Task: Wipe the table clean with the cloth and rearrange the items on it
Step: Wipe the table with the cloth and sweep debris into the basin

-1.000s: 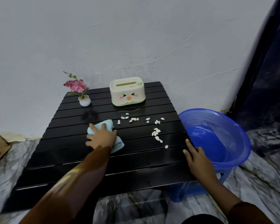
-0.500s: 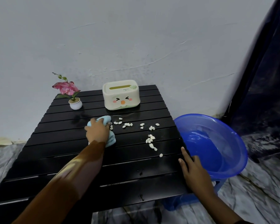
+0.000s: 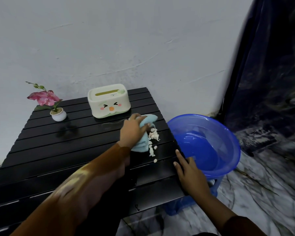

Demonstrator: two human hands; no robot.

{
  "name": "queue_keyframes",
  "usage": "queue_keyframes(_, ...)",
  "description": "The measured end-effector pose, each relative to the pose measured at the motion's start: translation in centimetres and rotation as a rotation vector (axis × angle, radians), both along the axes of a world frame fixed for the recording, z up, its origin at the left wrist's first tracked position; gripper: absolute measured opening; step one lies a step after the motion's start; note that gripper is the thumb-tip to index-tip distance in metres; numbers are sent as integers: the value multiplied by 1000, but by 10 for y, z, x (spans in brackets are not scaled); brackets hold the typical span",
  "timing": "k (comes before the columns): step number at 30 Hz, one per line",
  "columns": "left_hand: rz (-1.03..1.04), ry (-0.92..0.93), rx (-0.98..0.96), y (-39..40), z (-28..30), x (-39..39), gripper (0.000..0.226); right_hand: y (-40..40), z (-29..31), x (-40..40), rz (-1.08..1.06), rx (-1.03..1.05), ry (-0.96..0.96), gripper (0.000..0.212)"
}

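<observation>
My left hand (image 3: 132,129) grips a light blue cloth (image 3: 143,142) pressed on the black slatted table (image 3: 58,150), near its right side. A pile of several small white bits (image 3: 152,138) lies bunched against the cloth's right edge, with a few trailing toward me. My right hand (image 3: 190,174) rests flat on the table's right edge, fingers apart, holding nothing. At the back of the table stand a cream tissue box with a cartoon face (image 3: 108,100) and a small white pot with a pink flower (image 3: 58,114).
A blue plastic basin (image 3: 211,145) sits on a blue stool just past the table's right edge, beside my right hand. A white wall is behind the table, a dark curtain (image 3: 271,82) hangs at the right, and the floor is marbled.
My left hand has swept the cloth from the table's middle to the right, gathering the scattered white bits into a pile near the right edge. My right hand stayed on the edge.
</observation>
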State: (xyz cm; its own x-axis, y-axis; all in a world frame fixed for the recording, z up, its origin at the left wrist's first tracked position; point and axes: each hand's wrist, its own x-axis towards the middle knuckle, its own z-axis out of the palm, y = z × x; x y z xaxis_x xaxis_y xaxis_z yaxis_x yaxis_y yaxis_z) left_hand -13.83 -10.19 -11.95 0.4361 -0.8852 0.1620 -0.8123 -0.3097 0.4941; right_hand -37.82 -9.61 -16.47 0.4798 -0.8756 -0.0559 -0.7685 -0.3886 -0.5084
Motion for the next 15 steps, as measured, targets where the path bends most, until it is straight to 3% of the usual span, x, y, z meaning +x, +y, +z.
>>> queue_keyframes(9,321,-40,189,39,-23,69,40,-1,-4,0,-2,-4,-20,51)
queue_keyframes(15,167,-64,180,-10,-19,0,41,-1,-6,0,-30,-9,-73,50)
